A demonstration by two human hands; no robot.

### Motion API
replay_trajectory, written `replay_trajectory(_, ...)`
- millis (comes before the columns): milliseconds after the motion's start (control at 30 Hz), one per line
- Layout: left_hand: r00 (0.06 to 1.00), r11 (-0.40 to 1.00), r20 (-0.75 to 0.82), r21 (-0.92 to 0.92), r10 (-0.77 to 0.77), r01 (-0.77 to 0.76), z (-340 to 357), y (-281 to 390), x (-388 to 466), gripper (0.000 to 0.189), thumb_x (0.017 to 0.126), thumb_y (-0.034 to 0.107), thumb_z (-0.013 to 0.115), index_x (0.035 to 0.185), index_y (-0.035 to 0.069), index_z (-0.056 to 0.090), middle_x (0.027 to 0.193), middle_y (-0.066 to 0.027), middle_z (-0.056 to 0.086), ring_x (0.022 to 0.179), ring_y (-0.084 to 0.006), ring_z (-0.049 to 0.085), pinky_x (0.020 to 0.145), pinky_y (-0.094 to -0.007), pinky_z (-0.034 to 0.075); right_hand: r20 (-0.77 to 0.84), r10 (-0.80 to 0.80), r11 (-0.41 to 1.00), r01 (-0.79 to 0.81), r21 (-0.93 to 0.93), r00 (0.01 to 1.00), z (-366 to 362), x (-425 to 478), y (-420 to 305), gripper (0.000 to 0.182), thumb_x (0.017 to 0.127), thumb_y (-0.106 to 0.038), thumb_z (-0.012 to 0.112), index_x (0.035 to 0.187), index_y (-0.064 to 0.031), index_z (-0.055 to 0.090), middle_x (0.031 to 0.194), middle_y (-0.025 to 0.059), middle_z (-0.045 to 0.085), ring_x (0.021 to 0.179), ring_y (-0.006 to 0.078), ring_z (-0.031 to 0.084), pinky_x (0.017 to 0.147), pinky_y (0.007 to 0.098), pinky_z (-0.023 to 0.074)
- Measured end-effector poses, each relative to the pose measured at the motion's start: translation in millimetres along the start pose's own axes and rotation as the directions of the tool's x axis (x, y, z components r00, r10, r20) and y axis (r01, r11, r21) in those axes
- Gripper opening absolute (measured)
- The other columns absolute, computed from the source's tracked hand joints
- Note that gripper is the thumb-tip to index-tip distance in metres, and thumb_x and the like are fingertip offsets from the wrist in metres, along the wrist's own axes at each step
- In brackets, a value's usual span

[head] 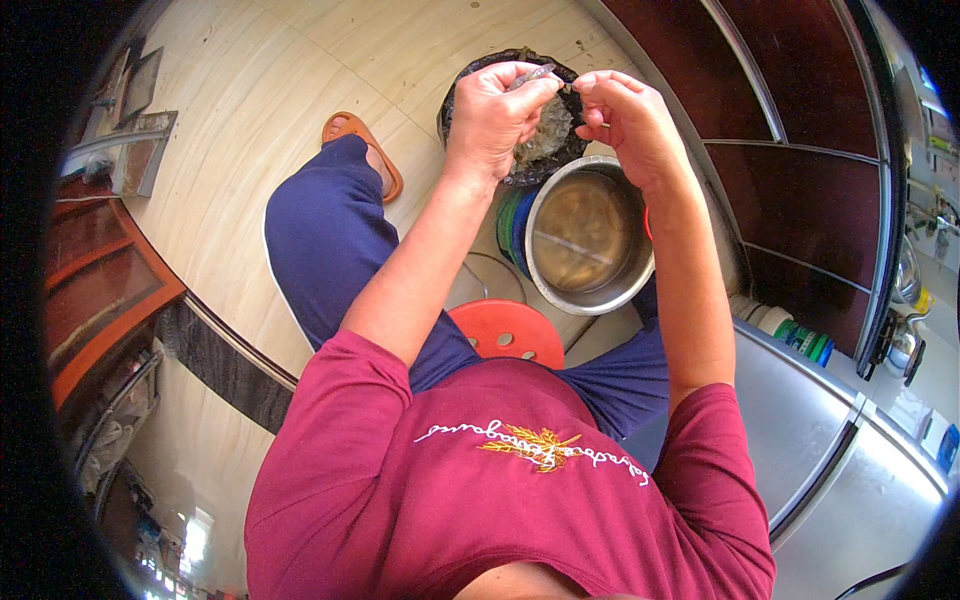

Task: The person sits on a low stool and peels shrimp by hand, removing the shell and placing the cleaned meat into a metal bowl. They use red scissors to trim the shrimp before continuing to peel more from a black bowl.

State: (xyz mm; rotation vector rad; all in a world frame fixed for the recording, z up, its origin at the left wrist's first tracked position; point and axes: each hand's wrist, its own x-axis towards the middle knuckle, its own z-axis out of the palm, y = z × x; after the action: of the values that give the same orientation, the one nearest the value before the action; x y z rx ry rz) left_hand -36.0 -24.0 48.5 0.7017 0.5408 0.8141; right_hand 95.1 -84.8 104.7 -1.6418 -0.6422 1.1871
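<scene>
My left hand pinches a small, grey, translucent piece that looks like a raw shrimp between thumb and fingers. Close beside it, my right hand has thumb and forefinger pressed together on a thin stick, whose pale end shows by the curled fingers. The fingertips of both hands almost meet, joined by a fine dark line. Beneath them stands a bin lined with a black plastic bag, holding pale, wet scraps. A steel pot of cloudy brownish water sits nearer me, partly behind my right forearm.
The pot rests on a green and blue round support. A red plastic stool with holes shows between my legs. Dark red cabinets and a silver refrigerator stand at right. A wooden cabinet stands at left on the tiled floor.
</scene>
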Motion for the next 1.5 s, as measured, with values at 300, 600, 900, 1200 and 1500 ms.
replay_trajectory(300, 0.998, 0.995, 0.059, 0.095, -0.025, 0.019, 1, 9, -8, 0.013, 0.079, 0.009, 0.062, 0.086, -0.002, 0.061, 0.055, 0.0036, 0.047, 0.04, -0.0016, 0.035, 0.037, -0.0165, 0.026, 0.045, 0.09, 0.992, -0.093, 0.091, 0.995, -5, -6, 29, 0.016, 0.077, -0.021, 0.059, 0.085, -0.0075, 0.062, 0.067, -0.0047, 0.05, 0.059, 0.0043, 0.047, 0.059, 0.0249, 0.0486)
replay_trajectory(600, 0.986, 0.955, 0.111, 0.282, -0.125, 0.09, -5, 0, -32, 0.011, 0.079, 0.01, 0.063, 0.084, 0.001, 0.062, 0.054, 0.0049, 0.045, 0.043, -0.0013, 0.034, 0.038, -0.0168, 0.023, 0.005, 0.124, 0.971, -0.122, 0.203, 0.992, -37, -41, 78, 0.02, 0.082, -0.018, 0.054, 0.092, -0.0029, 0.062, 0.076, -0.0007, 0.053, 0.059, 0.0059, 0.047, 0.058, 0.0222, 0.0478)
replay_trajectory(900, 0.896, 0.783, 0.001, 0.486, -0.444, 0.387, -21, -84, -104, 0.014, 0.077, 0.015, 0.065, 0.084, 0.002, 0.062, 0.053, 0.0056, 0.045, 0.04, -0.0021, 0.034, 0.037, -0.0187, 0.022, -0.115, 0.28, 0.857, -0.195, 0.476, 0.953, -88, -98, 149, 0.018, 0.083, -0.016, 0.056, 0.093, -0.0025, 0.062, 0.071, -0.0035, 0.051, 0.058, 0.0057, 0.049, 0.06, 0.0246, 0.0491)
replay_trajectory(1200, 0.833, 0.611, -0.143, 0.615, -0.535, 0.498, -51, -142, -120, 0.012, 0.077, 0.015, 0.066, 0.081, 0.004, 0.063, 0.052, 0.0059, 0.044, 0.04, -0.0025, 0.033, 0.037, -0.0191, 0.021, -0.096, 0.327, 0.757, -0.2, 0.622, 0.94, -101, -120, 204, 0.019, 0.084, -0.016, 0.055, 0.095, -0.0015, 0.061, 0.072, -0.003, 0.051, 0.059, 0.006, 0.048, 0.061, 0.0265, 0.0482)
replay_trajectory(1500, 0.817, 0.571, -0.201, 0.625, -0.541, 0.532, -76, -148, -123, 0.012, 0.078, 0.017, 0.065, 0.079, 0.006, 0.063, 0.052, 0.0064, 0.044, 0.04, -0.0025, 0.033, 0.037, -0.0195, 0.021, -0.106, 0.311, 0.749, -0.175, 0.639, 0.944, -105, -111, 211, 0.021, 0.084, -0.016, 0.056, 0.097, -0.0009, 0.061, 0.074, -0.0018, 0.051, 0.059, 0.0066, 0.048, 0.062, 0.0263, 0.0489)
